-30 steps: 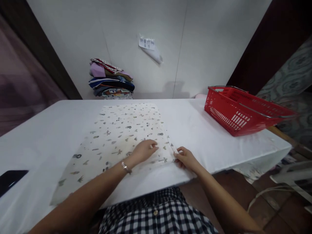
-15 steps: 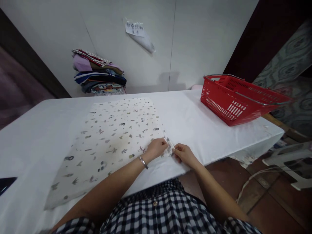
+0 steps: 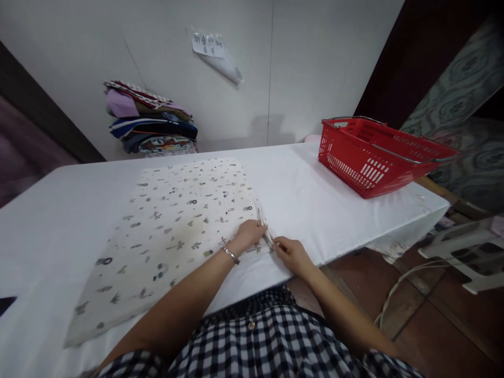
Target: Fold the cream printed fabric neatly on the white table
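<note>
A white cloth [image 3: 185, 215] printed with small plants and shapes lies spread over the left and middle of the white table. At its near right corner the edge is gathered into narrow folds. My left hand [image 3: 251, 233], with a silver bracelet on the wrist, pinches these folds. Just to the right, my right hand [image 3: 290, 253] grips the end of the same gathered edge between thumb and fingers. The two hands are a short gap apart, close to the table's front edge.
A red plastic basket [image 3: 368, 157] stands at the table's back right. Folded textiles [image 3: 151, 118] are stacked at the back left by the wall. A paper sign [image 3: 208, 44] hangs on the wall. A white stool [image 3: 468, 257] is at the right. Dark object [image 3: 6, 304] at the left edge.
The view has shifted slightly. The gathered cloth edge now stands up in narrower folds between my hands, and my right hand has closed in on its end.
</note>
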`<state>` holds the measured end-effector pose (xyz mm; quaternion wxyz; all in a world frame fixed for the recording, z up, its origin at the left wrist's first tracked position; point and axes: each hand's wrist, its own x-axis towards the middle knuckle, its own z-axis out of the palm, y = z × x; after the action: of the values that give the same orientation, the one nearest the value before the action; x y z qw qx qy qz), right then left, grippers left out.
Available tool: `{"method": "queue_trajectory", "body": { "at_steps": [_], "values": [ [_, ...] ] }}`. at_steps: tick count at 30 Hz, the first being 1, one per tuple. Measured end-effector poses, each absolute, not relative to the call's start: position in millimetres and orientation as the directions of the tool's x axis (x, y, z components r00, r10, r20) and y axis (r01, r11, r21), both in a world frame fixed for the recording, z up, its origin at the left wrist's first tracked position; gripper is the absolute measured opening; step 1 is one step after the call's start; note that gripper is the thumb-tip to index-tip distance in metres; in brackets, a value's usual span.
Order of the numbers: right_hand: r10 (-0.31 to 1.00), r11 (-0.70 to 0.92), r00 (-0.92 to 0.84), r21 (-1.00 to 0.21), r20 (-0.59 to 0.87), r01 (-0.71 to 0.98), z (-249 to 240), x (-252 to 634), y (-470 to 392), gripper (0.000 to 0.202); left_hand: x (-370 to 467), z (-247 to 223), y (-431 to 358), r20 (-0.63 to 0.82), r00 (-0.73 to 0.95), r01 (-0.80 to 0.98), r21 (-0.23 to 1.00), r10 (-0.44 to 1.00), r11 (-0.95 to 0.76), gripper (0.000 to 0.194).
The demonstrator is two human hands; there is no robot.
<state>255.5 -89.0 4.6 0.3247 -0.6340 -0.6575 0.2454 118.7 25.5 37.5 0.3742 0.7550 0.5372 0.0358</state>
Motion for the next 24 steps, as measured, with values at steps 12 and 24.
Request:
{"method": "queue_trajectory", "body": {
  "at_steps": [12,24],
  "values": [
    [0.993,-0.054,0.113,-0.797,0.019,0.601,17.9,274.1,-40.4,0.023,111.9,37.0,21.4,-0.382,0.403,0.738,0.674,0.832,-0.048,0.024],
    [0.999,-0.031,0.039,-0.771,-0.008,0.636,9.2,273.0,-18.8,0.016,109.0,31.0,15.8,-0.299,0.427,0.689,0.719,0.853,-0.092,0.040]
  ]
}}
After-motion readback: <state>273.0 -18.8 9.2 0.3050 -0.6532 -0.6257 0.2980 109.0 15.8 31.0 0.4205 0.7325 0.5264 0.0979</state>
